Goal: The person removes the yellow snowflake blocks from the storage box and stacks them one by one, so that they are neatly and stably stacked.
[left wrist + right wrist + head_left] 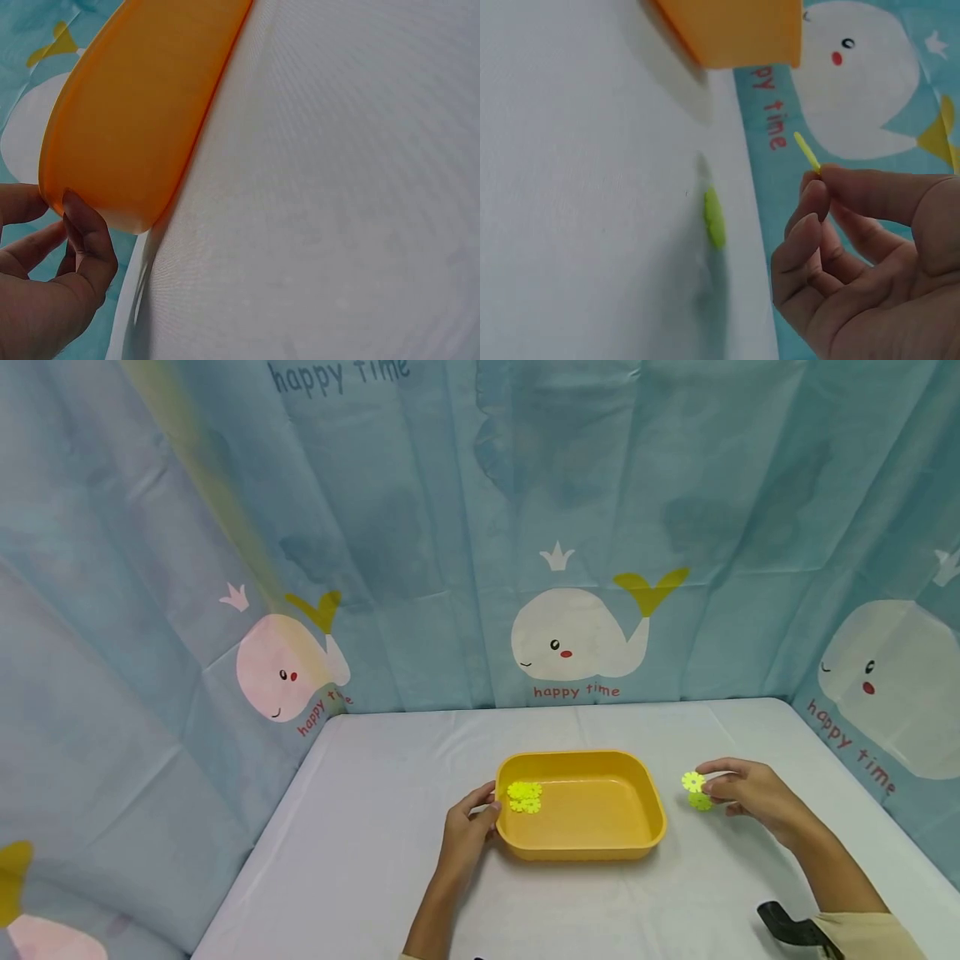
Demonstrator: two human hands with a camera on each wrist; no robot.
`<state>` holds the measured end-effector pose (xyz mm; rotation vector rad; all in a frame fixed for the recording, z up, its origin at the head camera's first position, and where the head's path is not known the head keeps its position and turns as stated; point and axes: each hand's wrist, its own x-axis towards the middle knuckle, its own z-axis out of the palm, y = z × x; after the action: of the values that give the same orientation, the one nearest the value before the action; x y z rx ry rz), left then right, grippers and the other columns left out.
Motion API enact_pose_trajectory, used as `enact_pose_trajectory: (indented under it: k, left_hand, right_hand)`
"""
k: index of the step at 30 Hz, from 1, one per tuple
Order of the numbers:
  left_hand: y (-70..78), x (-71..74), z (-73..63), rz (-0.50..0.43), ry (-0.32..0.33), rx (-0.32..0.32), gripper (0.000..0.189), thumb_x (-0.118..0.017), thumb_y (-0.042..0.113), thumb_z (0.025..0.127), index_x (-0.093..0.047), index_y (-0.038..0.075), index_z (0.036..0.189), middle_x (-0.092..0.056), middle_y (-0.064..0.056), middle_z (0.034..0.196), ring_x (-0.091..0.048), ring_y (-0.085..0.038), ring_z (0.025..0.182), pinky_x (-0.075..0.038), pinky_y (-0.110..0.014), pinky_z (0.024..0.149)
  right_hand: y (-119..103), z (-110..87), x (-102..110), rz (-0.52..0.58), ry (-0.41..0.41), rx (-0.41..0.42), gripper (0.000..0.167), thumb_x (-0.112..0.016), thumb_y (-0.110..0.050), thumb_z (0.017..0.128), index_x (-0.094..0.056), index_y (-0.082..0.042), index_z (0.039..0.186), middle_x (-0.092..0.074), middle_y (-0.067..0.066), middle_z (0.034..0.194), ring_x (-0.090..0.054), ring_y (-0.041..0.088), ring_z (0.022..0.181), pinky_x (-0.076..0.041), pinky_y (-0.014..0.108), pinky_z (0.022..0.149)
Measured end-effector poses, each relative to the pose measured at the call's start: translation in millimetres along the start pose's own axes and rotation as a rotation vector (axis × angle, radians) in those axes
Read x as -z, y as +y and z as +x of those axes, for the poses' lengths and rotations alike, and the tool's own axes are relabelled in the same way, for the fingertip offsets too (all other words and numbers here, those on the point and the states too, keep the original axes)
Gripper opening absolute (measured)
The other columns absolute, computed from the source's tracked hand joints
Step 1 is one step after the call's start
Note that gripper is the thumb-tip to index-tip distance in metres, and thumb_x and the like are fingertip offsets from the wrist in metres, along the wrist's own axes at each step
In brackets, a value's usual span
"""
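Note:
A yellow rectangular tray (581,852) sits on the white-covered table. Inside it, against the left end, are several bright yellow flower-shaped discs (524,797). My left hand (467,831) grips the tray's left end, thumb on the near side; the left wrist view shows the fingertips at the tray (127,127) rim. To the right of the tray, my right hand (757,795) pinches one yellow flower-shaped disc (688,782) between thumb and fingertip, seen edge-on in the right wrist view. Lower down, a second, greener-looking disc (714,217) lies on the table.
Blue curtains (420,635) printed with white whales hang behind and at both sides of the table (360,827). A black curved object (787,925) shows by the right sleeve at the lower edge.

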<state>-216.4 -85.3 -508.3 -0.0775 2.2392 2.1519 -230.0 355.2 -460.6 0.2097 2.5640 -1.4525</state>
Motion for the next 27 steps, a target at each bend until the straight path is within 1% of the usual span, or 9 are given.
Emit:
enact_pose_trajectory:
  k: [5, 11, 16, 21, 27]
  left_hand:
    - [0.4, 0.5, -0.6, 0.002, 0.002, 0.002, 0.045, -0.067, 0.019, 0.103, -0.063, 0.009, 0.147, -0.059, -0.015, 0.134, -0.062, -0.024, 0.101, -0.057, -0.025, 0.076]
    - [0.2, -0.2, 0.2, 0.002, -0.001, 0.001, 0.045, -0.066, 0.018, 0.103, -0.063, 0.008, 0.147, -0.059, -0.016, 0.135, -0.062, -0.024, 0.101, -0.057, -0.025, 0.076]
    - [-0.1, -0.4, 1.2, 0.007, 0.0, 0.0, 0.045, -0.066, 0.017, 0.103, -0.063, 0.008, 0.147, -0.059, -0.017, 0.134, -0.062, -0.023, 0.099, -0.057, -0.025, 0.076]
    - [0.0, -0.2, 1.1, 0.013, 0.0, -0.004, 0.045, -0.066, 0.017, 0.103, -0.063, 0.007, 0.147, -0.059, -0.016, 0.134, -0.061, -0.022, 0.098, -0.057, -0.024, 0.075]
    - [1.2, -0.7, -0.1, 0.008, -0.001, 0.003, 0.045, -0.065, 0.018, 0.104, -0.063, 0.007, 0.147, -0.058, -0.018, 0.137, -0.062, -0.022, 0.1, -0.057, -0.024, 0.076]
  right_hand:
    - [7, 2.6, 3, 0.004, 0.002, -0.015, 0.045, -0.064, -0.017, 0.102, -0.06, 0.008, 0.139, -0.073, 0.007, 0.108, -0.066, 0.022, 0.094, -0.059, 0.031, 0.073]
    - [15, 4.1, 3, 0.024, -0.007, -0.042, 0.045, -0.065, -0.015, 0.102, -0.058, 0.01, 0.138, -0.069, 0.007, 0.097, -0.062, 0.022, 0.084, -0.057, 0.032, 0.068]
    - [19, 4.9, 3, 0.025, -0.022, -0.053, 0.042, -0.064, -0.014, 0.101, -0.059, 0.01, 0.135, -0.066, 0.007, 0.089, -0.06, 0.022, 0.078, -0.057, 0.033, 0.066]
    - [23, 5.9, 3, 0.018, -0.021, -0.063, 0.04, -0.065, -0.014, 0.1, -0.061, 0.01, 0.133, -0.067, 0.007, 0.086, -0.061, 0.022, 0.076, -0.057, 0.033, 0.065]
    - [26, 7.9, 2, 0.009, -0.014, -0.075, 0.041, -0.065, -0.014, 0.101, -0.061, 0.01, 0.133, -0.066, 0.007, 0.087, -0.061, 0.022, 0.076, -0.057, 0.033, 0.065]
